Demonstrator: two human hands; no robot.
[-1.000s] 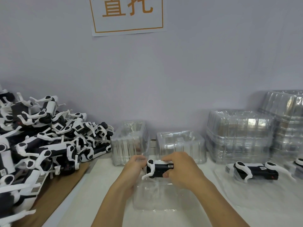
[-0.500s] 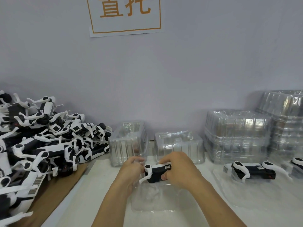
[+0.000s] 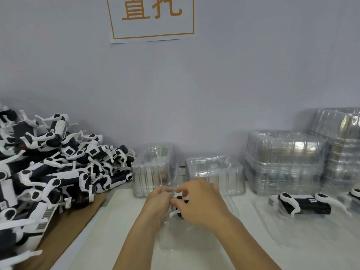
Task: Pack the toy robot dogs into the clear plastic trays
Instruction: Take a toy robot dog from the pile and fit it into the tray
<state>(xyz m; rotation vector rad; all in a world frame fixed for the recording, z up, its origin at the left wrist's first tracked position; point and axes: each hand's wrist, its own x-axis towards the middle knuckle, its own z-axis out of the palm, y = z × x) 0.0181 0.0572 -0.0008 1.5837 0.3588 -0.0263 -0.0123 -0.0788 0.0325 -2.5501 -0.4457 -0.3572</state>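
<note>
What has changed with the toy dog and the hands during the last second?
Both hands, left hand and right hand, lowered the toy dog from above the clear tray into it; the right hand now covers most of it. The dog pile, tray stacks and packed dog stayed put.

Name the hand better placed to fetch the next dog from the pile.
Left. The left hand is on the side nearest the pile of toy dogs; the right hand covers the dog in the tray, likely still seating it.
</note>
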